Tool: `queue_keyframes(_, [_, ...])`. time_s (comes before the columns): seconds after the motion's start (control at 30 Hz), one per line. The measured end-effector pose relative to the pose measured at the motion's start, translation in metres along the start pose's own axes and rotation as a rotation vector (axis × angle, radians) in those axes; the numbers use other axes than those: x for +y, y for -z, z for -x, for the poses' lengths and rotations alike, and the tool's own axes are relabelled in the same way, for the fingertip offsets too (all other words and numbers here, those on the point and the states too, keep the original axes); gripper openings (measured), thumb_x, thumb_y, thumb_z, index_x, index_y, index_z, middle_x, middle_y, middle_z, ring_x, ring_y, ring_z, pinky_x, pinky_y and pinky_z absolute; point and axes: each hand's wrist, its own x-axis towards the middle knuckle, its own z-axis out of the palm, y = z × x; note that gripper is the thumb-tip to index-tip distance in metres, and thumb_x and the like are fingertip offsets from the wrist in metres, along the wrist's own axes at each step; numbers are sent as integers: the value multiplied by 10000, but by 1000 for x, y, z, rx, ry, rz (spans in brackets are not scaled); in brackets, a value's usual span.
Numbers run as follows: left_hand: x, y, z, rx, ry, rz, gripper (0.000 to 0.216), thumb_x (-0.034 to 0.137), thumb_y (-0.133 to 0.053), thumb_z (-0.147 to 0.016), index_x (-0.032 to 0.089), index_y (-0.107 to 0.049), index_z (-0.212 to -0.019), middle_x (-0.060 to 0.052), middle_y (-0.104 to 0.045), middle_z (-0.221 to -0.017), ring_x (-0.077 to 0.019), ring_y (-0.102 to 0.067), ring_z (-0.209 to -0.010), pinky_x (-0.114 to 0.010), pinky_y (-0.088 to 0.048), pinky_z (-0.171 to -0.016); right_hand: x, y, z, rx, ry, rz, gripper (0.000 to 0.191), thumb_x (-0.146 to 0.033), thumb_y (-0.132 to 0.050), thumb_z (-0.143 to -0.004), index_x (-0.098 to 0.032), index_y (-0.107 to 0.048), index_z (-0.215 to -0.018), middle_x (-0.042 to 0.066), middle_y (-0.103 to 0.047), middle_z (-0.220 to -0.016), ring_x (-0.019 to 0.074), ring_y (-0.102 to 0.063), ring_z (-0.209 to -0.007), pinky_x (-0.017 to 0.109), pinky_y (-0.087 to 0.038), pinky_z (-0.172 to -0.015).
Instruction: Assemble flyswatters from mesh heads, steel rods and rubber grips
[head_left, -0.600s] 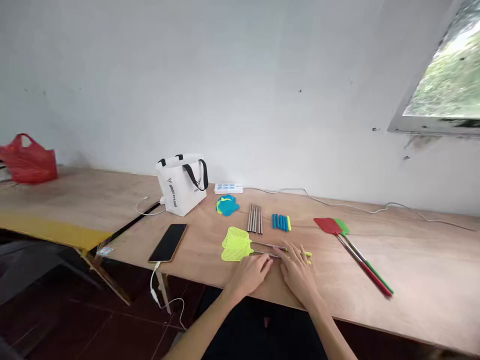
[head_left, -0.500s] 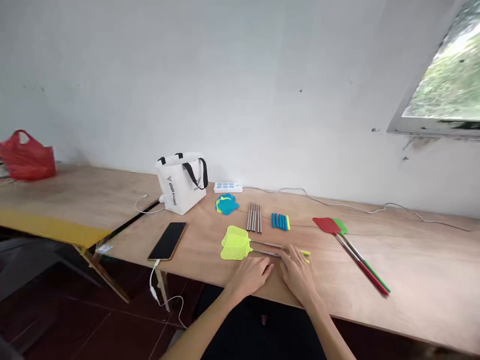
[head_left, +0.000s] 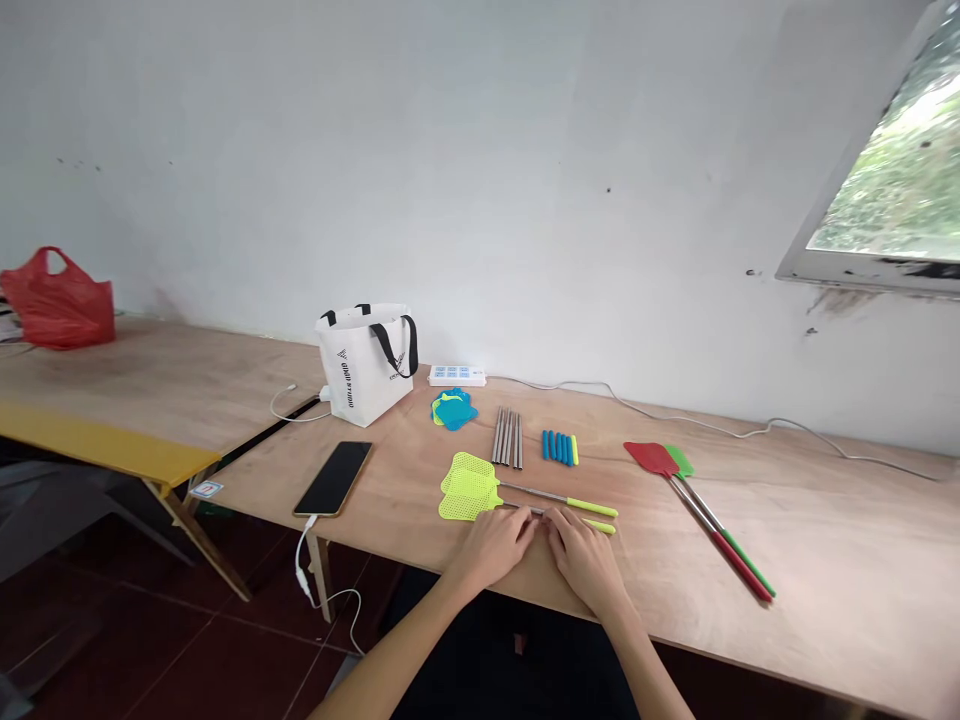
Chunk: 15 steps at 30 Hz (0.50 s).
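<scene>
My left hand rests palm down at the table's front edge, fingers loosely bent beside the shaft of the nearer yellow fly swatter. My right hand lies close to it, its fingertips at the same shaft and covering part of it. Neither hand grips anything that I can see. Just behind lies a second yellow fly swatter, its head overlapping the first. Beyond are several metal tubes, several blue handle grips with one yellow grip, and a pile of blue and yellow swatter heads.
A red swatter and a green swatter lie crossed at right. At left are a phone on a cable and a white bag. A power strip sits by the wall. A red bag stands far left.
My right hand has slid left and slightly toward me, off the farther yellow swatter, uncovering its shaft and grip. My left hand has barely moved. The view has shifted slightly.
</scene>
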Motion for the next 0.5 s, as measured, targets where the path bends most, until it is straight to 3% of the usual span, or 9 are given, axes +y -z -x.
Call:
queue_keyframes(0.37, [3,10,3,-23,18,20,262,317,-421,-1052,210,-636,-948,-55,-748,-914,-238,-718,-856,-295,-418,-678,1,4,-2,-16,-16,-55,255,-219,-377,-1016,-255,-629,-1033,27,-749,-1033,189,-706,-870,255,-408,-674])
queue_keyframes(0.5, [3,7,3,-14,-4,21,331,381,-378,-1072,212,-634,-946,-56,-749,-914,-242,-720,-860,-296,-421,-675,0,6,-2,-31,-25,-68,259,-221,-378,-1018,-259,-633,-1040,20,-749,-1037,185,-703,-858,257,-409,-676])
